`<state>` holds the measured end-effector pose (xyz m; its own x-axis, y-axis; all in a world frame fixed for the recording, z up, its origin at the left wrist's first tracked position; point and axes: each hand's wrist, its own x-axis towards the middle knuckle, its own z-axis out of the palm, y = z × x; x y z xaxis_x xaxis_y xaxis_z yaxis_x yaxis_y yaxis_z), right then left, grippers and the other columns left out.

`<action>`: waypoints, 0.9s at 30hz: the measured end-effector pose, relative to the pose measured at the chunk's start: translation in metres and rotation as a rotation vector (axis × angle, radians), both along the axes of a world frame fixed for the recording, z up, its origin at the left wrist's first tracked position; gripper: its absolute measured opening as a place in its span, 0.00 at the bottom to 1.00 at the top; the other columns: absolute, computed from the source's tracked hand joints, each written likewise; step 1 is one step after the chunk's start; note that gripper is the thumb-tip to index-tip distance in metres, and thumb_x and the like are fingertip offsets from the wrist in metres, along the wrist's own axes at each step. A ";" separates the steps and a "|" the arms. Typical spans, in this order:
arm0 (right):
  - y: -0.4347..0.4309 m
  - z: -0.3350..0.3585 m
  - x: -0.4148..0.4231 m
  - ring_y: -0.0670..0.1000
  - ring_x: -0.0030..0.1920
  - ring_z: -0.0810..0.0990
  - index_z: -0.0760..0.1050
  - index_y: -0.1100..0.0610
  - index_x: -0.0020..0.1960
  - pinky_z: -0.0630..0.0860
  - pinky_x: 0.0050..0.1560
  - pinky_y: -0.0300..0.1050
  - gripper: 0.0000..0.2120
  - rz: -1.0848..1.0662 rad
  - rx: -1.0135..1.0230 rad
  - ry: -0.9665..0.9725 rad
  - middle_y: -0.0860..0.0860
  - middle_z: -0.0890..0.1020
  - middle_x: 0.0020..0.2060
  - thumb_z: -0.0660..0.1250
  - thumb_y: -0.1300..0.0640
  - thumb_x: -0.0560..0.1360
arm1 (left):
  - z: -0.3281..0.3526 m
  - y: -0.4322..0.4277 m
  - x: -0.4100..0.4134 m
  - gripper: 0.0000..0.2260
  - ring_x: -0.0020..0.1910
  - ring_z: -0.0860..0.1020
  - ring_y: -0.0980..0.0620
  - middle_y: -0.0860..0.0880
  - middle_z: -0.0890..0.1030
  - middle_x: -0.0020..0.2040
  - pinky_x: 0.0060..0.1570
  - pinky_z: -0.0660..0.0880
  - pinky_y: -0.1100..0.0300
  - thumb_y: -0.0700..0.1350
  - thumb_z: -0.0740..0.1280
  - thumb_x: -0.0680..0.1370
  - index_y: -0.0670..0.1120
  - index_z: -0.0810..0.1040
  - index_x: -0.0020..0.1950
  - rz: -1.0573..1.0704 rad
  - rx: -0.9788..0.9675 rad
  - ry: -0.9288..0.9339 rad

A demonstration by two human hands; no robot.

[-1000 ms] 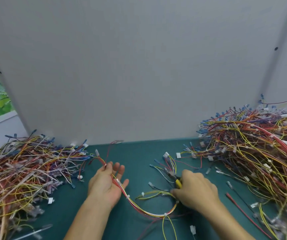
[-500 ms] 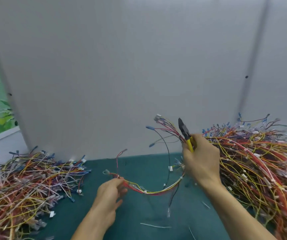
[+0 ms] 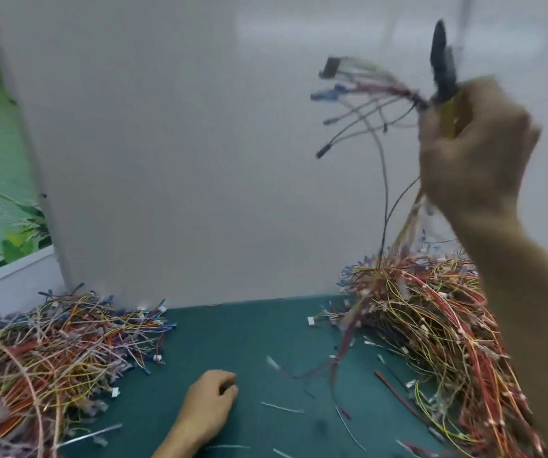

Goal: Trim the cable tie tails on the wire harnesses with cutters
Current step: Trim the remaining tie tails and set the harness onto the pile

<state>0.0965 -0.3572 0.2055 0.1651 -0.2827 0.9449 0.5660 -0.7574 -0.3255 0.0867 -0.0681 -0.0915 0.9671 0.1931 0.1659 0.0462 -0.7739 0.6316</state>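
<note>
High up, the right hand [image 3: 474,143] grips the cutters [image 3: 442,74] and one wire harness [image 3: 365,94] together, probably to draw it clear of the pile [image 3: 431,319] beneath. Far below, the left hand [image 3: 210,408] rests curled on the surface [image 3: 249,332]; its hold is unclear.

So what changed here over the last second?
The right hand lifted the cutters and harness off the mat, high up to the right. The left hand let go of the harness and now rests on the mat. The left pile and right pile stayed.
</note>
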 end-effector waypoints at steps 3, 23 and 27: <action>-0.019 0.036 0.004 0.61 0.48 0.75 0.76 0.58 0.51 0.63 0.42 0.48 0.11 -0.218 -0.119 -0.116 0.59 0.80 0.48 0.58 0.53 0.77 | -0.009 0.001 -0.004 0.09 0.59 0.73 0.57 0.54 0.76 0.56 0.60 0.64 0.67 0.45 0.65 0.78 0.47 0.80 0.56 -0.016 0.058 -0.042; -0.077 -0.149 0.133 0.53 0.51 0.78 0.76 0.51 0.53 0.75 0.55 0.53 0.14 -0.477 -0.879 0.898 0.51 0.77 0.50 0.66 0.42 0.75 | -0.037 -0.001 -0.001 0.12 0.63 0.66 0.60 0.60 0.72 0.60 0.66 0.61 0.67 0.50 0.64 0.78 0.53 0.78 0.60 -0.024 0.211 -0.158; -0.028 -0.147 0.095 0.62 0.46 0.78 0.81 0.58 0.54 0.75 0.45 0.54 0.15 -0.154 -0.618 0.616 0.59 0.80 0.46 0.73 0.50 0.72 | -0.035 -0.003 -0.002 0.12 0.62 0.66 0.60 0.60 0.72 0.61 0.64 0.59 0.70 0.51 0.63 0.78 0.52 0.77 0.60 -0.033 0.222 -0.143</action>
<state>0.1910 -0.3849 0.0581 0.6971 0.1878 0.6919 0.3026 -0.9520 -0.0466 0.0842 -0.0714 -0.1262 0.9360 0.1053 0.3359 -0.0590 -0.8937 0.4447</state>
